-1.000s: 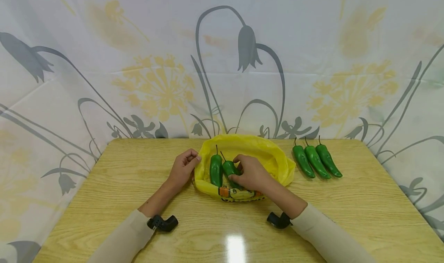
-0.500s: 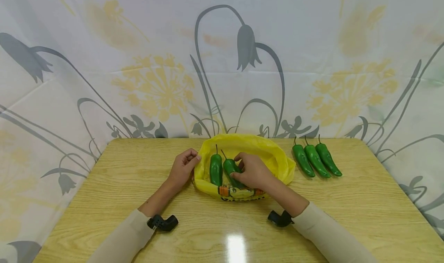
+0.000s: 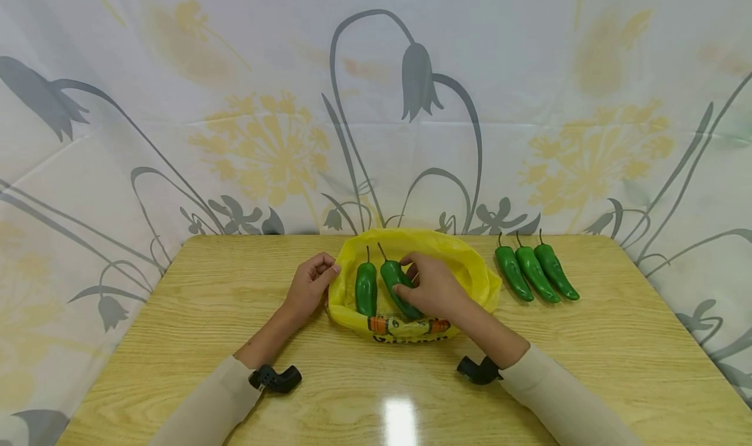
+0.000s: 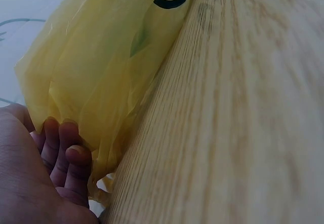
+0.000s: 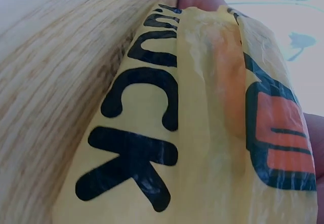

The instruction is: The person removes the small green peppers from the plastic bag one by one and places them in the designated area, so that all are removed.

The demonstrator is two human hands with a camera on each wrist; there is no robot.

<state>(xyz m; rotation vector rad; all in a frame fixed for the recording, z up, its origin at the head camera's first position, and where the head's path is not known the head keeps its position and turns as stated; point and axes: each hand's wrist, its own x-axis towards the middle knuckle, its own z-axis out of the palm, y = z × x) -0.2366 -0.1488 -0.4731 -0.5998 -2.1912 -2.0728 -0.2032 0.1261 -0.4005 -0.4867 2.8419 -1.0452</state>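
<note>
A yellow plastic bag [image 3: 480, 273] stands on the table with its mouth spread wide and two green peppers inside. One pepper [image 3: 366, 290] leans upright at the bag's left side. Beside it, my right hand [image 3: 433, 290] holds the other pepper [image 3: 391, 273] between thumb and fingers, its stem tilted up to the left. At the bag's left edge, my left hand [image 3: 308, 284] pinches the plastic. In the left wrist view, curled fingers [image 4: 59, 145] meet the crumpled film. Printed plastic [image 5: 212, 112] fills most of the right wrist view and hides the held pepper there.
Three more green peppers [image 3: 534, 273] lie side by side on the wooden table [image 3: 611, 341], right of the bag. Behind the table hangs a white cloth [image 3: 376, 152] with grey and yellow flowers. Black wrist cameras [image 3: 478, 371] sit on both forearms.
My right hand has shifted slightly to the right. The pepper in it has turned, its stem rising higher and its body moving a little right. My left hand stays at the bag's edge.
</note>
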